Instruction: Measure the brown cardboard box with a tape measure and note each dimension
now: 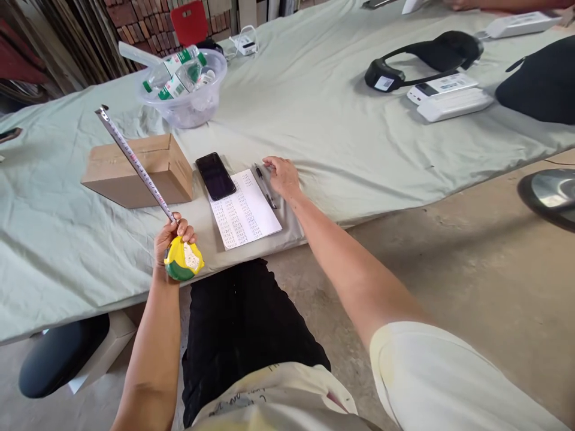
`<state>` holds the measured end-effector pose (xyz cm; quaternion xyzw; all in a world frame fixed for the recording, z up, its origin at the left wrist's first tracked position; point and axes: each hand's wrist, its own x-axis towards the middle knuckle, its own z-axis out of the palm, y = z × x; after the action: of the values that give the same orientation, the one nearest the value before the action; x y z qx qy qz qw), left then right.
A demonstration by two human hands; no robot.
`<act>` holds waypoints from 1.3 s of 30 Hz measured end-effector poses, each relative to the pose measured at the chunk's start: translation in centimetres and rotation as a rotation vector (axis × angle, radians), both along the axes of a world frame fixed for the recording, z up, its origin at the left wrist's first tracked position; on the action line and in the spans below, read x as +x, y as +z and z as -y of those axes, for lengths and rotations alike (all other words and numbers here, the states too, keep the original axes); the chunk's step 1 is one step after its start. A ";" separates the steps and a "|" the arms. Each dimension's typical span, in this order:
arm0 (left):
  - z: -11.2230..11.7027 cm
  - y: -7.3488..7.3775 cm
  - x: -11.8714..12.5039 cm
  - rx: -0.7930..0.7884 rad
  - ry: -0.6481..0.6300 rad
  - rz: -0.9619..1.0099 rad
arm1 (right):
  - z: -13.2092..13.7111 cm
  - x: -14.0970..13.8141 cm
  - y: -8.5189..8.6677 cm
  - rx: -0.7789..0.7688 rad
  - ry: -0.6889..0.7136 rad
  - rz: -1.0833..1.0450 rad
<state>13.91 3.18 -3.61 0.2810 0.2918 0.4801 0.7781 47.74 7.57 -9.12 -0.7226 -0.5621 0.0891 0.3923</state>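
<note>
My left hand (173,234) is closed round a yellow and green tape measure (184,260) at the table's front edge. The metal blade (135,160) is drawn out, slanting up and left in front of a closed cardboard box (137,170). My right hand (284,177) rests on the cloth with its fingers stretched towards a black pen (265,184); whether they touch it I cannot tell. Left of the pen lies a white sheet (247,215) with columns of handwriting. A black phone (215,176) covers the sheet's upper left corner.
A pale green cloth (314,114) covers the table. Behind the box stands a clear plastic basin (193,111) with several bottles. At the right are a black headset (422,60), white devices (453,105) and a black cap (539,84). Stools (65,356) stand below the edge.
</note>
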 end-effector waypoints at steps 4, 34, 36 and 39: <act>0.3 -0.4 -0.1 -0.004 -0.007 0.007 | 0.1 0.2 -0.4 0.018 0.009 -0.021; 0.5 -1.2 0.3 0.005 0.022 0.082 | -12.4 -14.2 8.4 0.060 0.820 -0.321; 0.5 -1.2 0.3 0.011 0.016 0.089 | -12.6 -13.8 8.6 0.021 0.835 -0.355; 0.6 -1.1 0.2 0.024 0.010 0.099 | -12.6 -13.8 9.1 -0.033 0.877 -0.362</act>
<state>14.12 2.54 -4.72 0.2648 0.2487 0.5008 0.7856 33.95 20.22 0.00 -0.3963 -0.7353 0.3795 0.3978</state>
